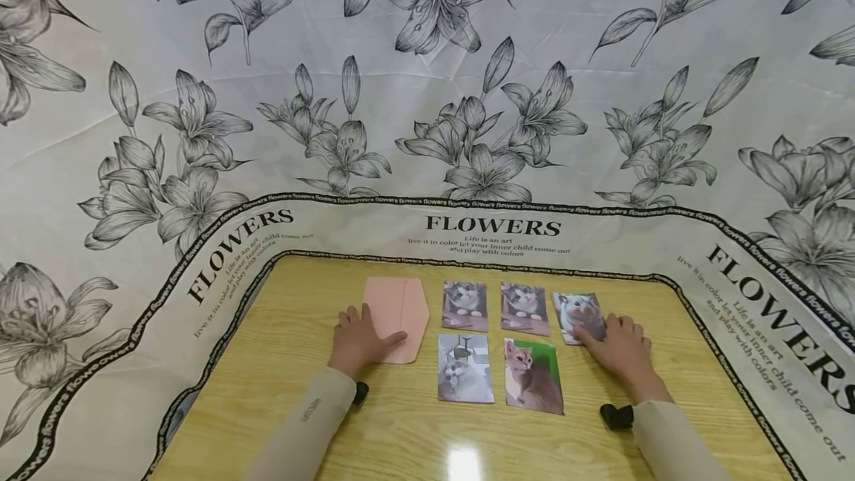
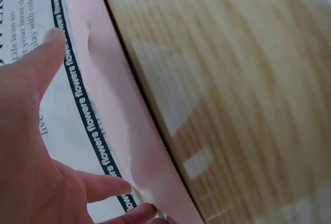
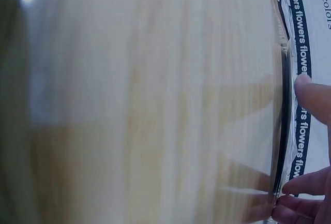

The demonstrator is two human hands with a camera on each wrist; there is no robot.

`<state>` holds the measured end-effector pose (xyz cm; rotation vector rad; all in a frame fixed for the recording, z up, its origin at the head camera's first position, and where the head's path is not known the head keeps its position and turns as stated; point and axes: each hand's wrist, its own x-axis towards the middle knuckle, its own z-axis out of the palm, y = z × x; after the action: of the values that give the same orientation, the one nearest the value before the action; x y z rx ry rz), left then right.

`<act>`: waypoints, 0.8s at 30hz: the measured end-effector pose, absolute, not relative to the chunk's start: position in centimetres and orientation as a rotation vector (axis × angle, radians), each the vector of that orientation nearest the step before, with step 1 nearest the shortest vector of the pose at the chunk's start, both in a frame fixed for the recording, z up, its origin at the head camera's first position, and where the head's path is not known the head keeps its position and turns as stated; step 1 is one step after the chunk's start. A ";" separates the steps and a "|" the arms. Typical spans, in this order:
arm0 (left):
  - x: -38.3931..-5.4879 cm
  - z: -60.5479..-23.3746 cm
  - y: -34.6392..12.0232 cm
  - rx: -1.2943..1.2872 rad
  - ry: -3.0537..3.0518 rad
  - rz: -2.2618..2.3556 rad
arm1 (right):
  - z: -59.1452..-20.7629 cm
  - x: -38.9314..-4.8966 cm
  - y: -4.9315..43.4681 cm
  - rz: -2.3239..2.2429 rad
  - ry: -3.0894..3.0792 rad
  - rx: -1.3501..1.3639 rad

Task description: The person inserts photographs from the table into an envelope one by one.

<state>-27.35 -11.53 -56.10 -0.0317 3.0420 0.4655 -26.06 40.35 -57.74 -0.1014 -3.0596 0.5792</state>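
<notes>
My left hand lies with fingers spread over the left side of a pink envelope, thumb across its lower part. In the left wrist view the envelope shows nearly edge-on beyond the thumb and fingertips. On the right, my right hand touches a photo card of a pale animal. The thumb rests at that card's lower edge and the fingers extend past its right side. This card sits slightly turned. In the right wrist view, the right fingertips are down at the tabletop.
Between my hands lie two matching photo cards of a grey-and-white cat. Below them are a white cat card and a brown cat card. A flower-printed cloth borders the wooden table.
</notes>
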 end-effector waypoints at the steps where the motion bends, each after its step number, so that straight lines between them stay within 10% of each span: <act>1: -27.3 -56.1 -11.3 -0.044 3.042 0.464 | -57.7 -26.0 40.3 0.572 -3.064 -0.108; 24: -27.4 -55.9 -10.7 -0.216 3.045 0.505 | -55.7 -25.6 38.5 0.735 -3.045 -0.474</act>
<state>-27.37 -10.72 -55.89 -0.2162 3.0451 0.5052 -25.61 38.49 -55.71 -0.4736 -3.0451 0.7353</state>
